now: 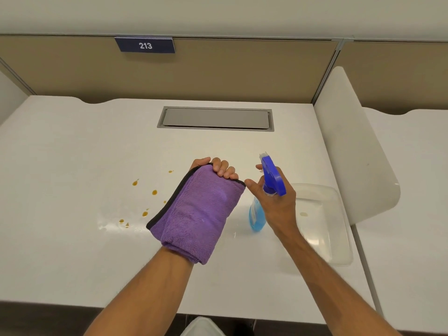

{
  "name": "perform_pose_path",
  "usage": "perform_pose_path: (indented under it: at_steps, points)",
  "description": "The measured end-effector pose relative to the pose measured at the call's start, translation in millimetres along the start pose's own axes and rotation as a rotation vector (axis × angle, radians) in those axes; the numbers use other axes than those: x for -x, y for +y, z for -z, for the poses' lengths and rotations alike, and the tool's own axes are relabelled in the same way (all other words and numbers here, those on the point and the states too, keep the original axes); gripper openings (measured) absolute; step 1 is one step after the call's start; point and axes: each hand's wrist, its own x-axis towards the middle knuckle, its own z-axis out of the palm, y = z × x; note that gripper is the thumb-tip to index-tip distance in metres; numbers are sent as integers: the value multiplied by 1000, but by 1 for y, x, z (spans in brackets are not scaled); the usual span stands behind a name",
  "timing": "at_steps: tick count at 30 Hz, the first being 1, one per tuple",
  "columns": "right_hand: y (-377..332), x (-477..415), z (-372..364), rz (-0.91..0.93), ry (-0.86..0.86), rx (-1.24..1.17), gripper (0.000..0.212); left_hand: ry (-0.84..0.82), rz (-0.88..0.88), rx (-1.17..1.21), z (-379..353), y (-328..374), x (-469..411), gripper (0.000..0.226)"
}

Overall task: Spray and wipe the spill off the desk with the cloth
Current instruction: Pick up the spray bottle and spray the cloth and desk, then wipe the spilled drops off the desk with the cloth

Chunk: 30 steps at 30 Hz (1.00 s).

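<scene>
A folded purple cloth [198, 212] with a black edge lies draped over the back of my left hand [219, 167]; my fingers curl over its far edge and grip it above the white desk [72, 146]. Several small amber drops of spill [145, 202] dot the desk just left of the cloth. My right hand [276, 202] is closed round the neck of a spray bottle [272, 175] that has a blue trigger head and light blue liquid. The nozzle points away from me, and the bottle hangs above the desk to the right of the cloth.
A clear plastic tray [339, 229] sits on the desk at the right, behind my right hand. A grey cable hatch [215, 118] is set into the desk's far side. A white divider [351, 141] bounds the desk on the right, and a beige partition [218, 69] stands behind.
</scene>
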Motion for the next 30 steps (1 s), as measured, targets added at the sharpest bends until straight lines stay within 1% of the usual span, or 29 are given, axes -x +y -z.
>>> perform_pose_path:
  at_steps: [5, 7, 9, 10, 11, 13, 14, 15, 16, 17, 18, 19, 20, 21, 22, 24, 26, 27, 28, 30]
  points:
    - [6, 1, 3, -79, -33, 5, 56, 34, -34, 25, -3, 0, 6, 27]
    - [3, 6, 7, -129, -43, 4, 68, 64, -56, 48, -2, -1, 10, 27]
    - [-4, 19, 15, -134, -14, 15, 81, 93, -86, 69, -2, -2, 15, 27]
    - [-9, 28, 19, -121, 29, 36, 82, 107, -103, 70, -2, -2, 17, 27]
    - [-14, 41, 24, -105, 87, 62, 78, 122, -120, 66, -2, -1, 20, 27]
    - [-24, 71, 29, -56, 193, 81, 59, 149, -150, 61, -2, 1, 24, 27]
    - [-29, 86, 29, -40, 193, 64, 48, 157, -162, 56, -2, 3, 27, 28]
    - [-34, 100, 27, -47, 149, 31, 35, 159, -172, 48, -1, 5, 29, 28]
    - [-38, 110, 22, -89, 77, -2, 24, 160, -183, 39, -1, 7, 31, 28]
    - [-44, 117, 15, -179, -15, -42, 17, 158, -192, 31, 0, 8, 33, 27]
    - [-50, 121, 6, -310, -123, -96, 16, 156, -198, 20, 1, 10, 36, 27]
    - [-55, 122, -4, -456, -240, -155, 20, 155, -200, 4, 3, 12, 39, 27]
    - [-60, 122, -15, -592, -353, -211, 29, 156, -194, -15, 5, 15, 42, 27]
    - [-65, 121, -25, -705, -448, -277, 40, 163, -183, -38, 8, 19, 45, 28]
    - [-69, 120, -35, -793, -512, -373, 47, 178, -172, -66, 12, 25, 49, 28]
    - [-75, 117, -53, -915, -535, -571, 48, 227, -151, -132, 16, 38, 56, 26]
    - [-80, 114, -68, -990, -505, -694, 47, 284, -130, -179, 17, 52, 64, 24]
    - [-82, 113, -76, -1016, -492, -730, 46, 320, -118, -192, 19, 59, 68, 27]
    - [-84, 112, -84, -1037, -488, -751, 45, 354, -109, -201, 21, 66, 71, 35]
    - [-87, 112, -103, -1060, -479, -777, 44, 359, -112, -198, 28, 81, 80, 62]
